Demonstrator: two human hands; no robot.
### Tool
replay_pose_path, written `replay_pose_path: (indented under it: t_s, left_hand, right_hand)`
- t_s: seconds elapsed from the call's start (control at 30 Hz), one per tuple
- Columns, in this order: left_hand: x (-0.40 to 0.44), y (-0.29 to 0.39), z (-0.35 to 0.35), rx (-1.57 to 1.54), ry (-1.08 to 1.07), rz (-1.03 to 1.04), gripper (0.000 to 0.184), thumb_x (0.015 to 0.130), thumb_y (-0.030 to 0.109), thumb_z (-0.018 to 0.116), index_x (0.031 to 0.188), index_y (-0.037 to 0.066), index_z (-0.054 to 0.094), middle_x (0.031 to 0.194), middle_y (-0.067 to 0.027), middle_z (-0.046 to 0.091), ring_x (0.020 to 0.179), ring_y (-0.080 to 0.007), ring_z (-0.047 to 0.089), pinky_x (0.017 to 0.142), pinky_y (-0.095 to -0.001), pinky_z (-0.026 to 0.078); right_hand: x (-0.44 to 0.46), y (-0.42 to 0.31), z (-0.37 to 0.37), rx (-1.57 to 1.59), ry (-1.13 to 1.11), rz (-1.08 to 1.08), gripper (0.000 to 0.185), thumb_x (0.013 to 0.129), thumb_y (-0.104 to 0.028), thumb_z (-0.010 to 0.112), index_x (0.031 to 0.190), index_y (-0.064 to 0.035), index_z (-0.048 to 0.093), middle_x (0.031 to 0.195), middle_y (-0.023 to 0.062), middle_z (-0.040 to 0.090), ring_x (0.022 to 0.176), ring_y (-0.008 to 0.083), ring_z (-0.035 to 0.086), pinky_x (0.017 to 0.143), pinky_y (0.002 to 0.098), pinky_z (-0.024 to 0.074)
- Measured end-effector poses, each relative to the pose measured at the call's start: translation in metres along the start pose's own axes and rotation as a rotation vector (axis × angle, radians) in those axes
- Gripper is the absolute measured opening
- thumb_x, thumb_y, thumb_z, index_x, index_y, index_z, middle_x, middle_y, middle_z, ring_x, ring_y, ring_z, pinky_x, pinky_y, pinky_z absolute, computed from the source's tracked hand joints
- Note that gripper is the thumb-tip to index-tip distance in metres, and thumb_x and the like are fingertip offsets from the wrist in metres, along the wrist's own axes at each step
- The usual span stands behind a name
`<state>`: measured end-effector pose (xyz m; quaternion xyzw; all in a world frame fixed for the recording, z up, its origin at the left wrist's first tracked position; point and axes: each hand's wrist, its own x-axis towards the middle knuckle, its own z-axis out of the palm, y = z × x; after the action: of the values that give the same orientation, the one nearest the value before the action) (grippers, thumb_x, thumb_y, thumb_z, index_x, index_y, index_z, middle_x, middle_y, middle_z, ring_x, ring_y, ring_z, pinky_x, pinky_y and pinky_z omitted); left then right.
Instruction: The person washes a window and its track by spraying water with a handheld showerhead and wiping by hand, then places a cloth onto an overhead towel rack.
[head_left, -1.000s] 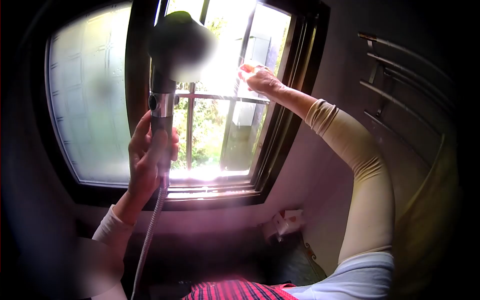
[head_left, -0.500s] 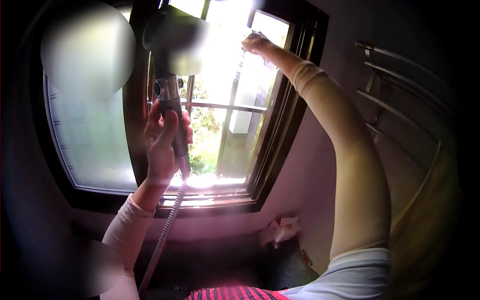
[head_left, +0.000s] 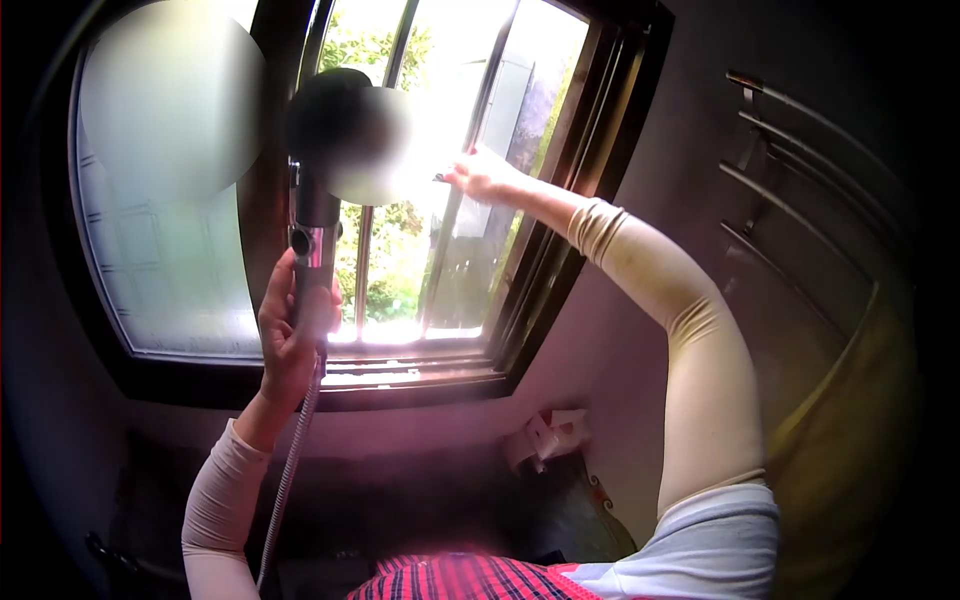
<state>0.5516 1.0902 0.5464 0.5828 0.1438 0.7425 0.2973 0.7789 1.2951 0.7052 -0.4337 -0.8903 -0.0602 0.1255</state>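
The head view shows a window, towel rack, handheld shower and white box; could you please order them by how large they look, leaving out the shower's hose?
1. Window
2. Towel rack and handheld shower: too alike to rank; the shower also seems nearer the camera.
3. White box

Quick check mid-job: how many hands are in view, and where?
2. The left hand grips the hand shower; the right hand is raised in front of the window. The dark picture edges could hide others.
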Motion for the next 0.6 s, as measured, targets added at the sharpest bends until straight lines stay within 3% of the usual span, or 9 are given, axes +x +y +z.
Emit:
replay_pose_path:
  t_s: [0.03, 0.07, 0.17, 0.27, 0.37, 0.4, 0.5, 0.57, 0.6]
  left_hand:
    - [-0.004, -0.002, -0.002, 0.016, -0.013, -0.005, 0.052, 0.091, 0.006, 0.052, 0.140, 0.004, 0.033, 0.088, -0.0047, 0.058, 0.067, -0.0058, 0.053, 0.057, -0.0202, 0.045]
    - [-0.009, -0.004, -0.002, 0.054, 0.034, -0.021, 0.053, 0.090, 0.003, 0.052, 0.140, 0.003, 0.032, 0.085, -0.0033, 0.057, 0.065, -0.0053, 0.052, 0.056, -0.0192, 0.044]
    - [-0.019, 0.003, -0.011, 0.199, 0.019, -0.059, 0.053, 0.089, 0.003, 0.053, 0.139, 0.001, 0.034, 0.083, -0.0024, 0.057, 0.063, -0.0046, 0.050, 0.055, -0.0185, 0.043]
    - [-0.029, 0.017, -0.018, 0.322, -0.020, -0.076, 0.049, 0.092, 0.008, 0.053, 0.137, 0.000, 0.036, 0.079, -0.0011, 0.055, 0.060, -0.0043, 0.048, 0.053, -0.0180, 0.040]
    - [-0.036, 0.017, -0.021, 0.376, -0.042, -0.063, 0.049, 0.093, 0.007, 0.053, 0.138, 0.000, 0.035, 0.076, -0.0004, 0.052, 0.057, -0.0049, 0.046, 0.053, -0.0185, 0.039]
    - [-0.036, 0.015, -0.021, 0.364, -0.031, -0.077, 0.049, 0.092, 0.007, 0.053, 0.138, -0.001, 0.035, 0.077, -0.0004, 0.052, 0.057, -0.0049, 0.046, 0.053, -0.0185, 0.040]
    - [-0.033, 0.007, -0.011, 0.288, 0.027, -0.110, 0.050, 0.092, 0.007, 0.054, 0.138, -0.001, 0.034, 0.080, -0.0008, 0.054, 0.058, -0.0048, 0.048, 0.053, -0.0179, 0.041]
    - [-0.033, 0.004, -0.006, 0.285, 0.057, -0.107, 0.048, 0.091, 0.003, 0.052, 0.136, 0.000, 0.038, 0.084, 0.0009, 0.053, 0.061, -0.0046, 0.045, 0.053, -0.0189, 0.039]
    - [-0.032, 0.003, -0.005, 0.277, 0.044, -0.104, 0.048, 0.091, 0.003, 0.052, 0.137, -0.001, 0.037, 0.084, 0.0010, 0.053, 0.061, -0.0046, 0.045, 0.053, -0.0188, 0.039]
  right_hand:
    - [-0.017, -0.012, 0.008, -0.129, 0.040, 0.042, 0.050, 0.089, -0.031, 0.058, 0.132, -0.0079, 0.045, 0.129, 0.0196, 0.049, 0.116, 0.0293, 0.051, 0.096, 0.0392, 0.0433]
    - [-0.033, -0.013, 0.011, -0.295, 0.010, 0.048, 0.069, 0.089, -0.040, 0.057, 0.145, -0.0145, 0.026, 0.144, 0.0211, 0.029, 0.129, 0.0360, 0.037, 0.105, 0.0432, 0.0349]
    - [-0.043, -0.006, 0.013, -0.378, 0.083, -0.063, 0.077, 0.087, -0.034, 0.061, 0.147, -0.0129, 0.019, 0.144, 0.0196, 0.031, 0.126, 0.0357, 0.040, 0.104, 0.0434, 0.0361]
    - [-0.046, -0.003, 0.011, -0.409, 0.049, -0.106, 0.081, 0.083, -0.032, 0.064, 0.147, -0.0109, 0.019, 0.140, 0.0252, 0.034, 0.122, 0.0384, 0.043, 0.099, 0.0442, 0.0398]
    - [-0.045, -0.036, 0.019, -0.365, 0.156, 0.017, 0.074, 0.084, -0.032, 0.061, 0.142, -0.0016, 0.026, 0.127, 0.0287, 0.041, 0.112, 0.0368, 0.049, 0.094, 0.0437, 0.0434]
    - [-0.028, -0.039, 0.028, -0.186, 0.181, 0.105, 0.071, 0.082, -0.034, 0.062, 0.138, -0.0017, 0.033, 0.117, 0.0271, 0.046, 0.105, 0.0365, 0.051, 0.089, 0.0446, 0.0458]
    - [-0.023, -0.055, 0.043, -0.189, 0.339, 0.306, 0.070, 0.083, -0.043, 0.062, 0.136, -0.0039, 0.037, 0.132, 0.0273, 0.039, 0.125, 0.0375, 0.038, 0.103, 0.0484, 0.0334]
    - [-0.048, -0.042, 0.040, -0.304, 0.347, 0.103, 0.076, 0.083, -0.045, 0.061, 0.140, -0.0050, 0.033, 0.143, 0.0248, 0.031, 0.134, 0.0365, 0.028, 0.110, 0.0458, 0.0251]
    - [-0.057, -0.038, 0.022, -0.266, 0.163, 0.079, 0.079, 0.085, -0.042, 0.061, 0.146, -0.0062, 0.024, 0.147, 0.0232, 0.025, 0.138, 0.0363, 0.021, 0.113, 0.0424, 0.0212]
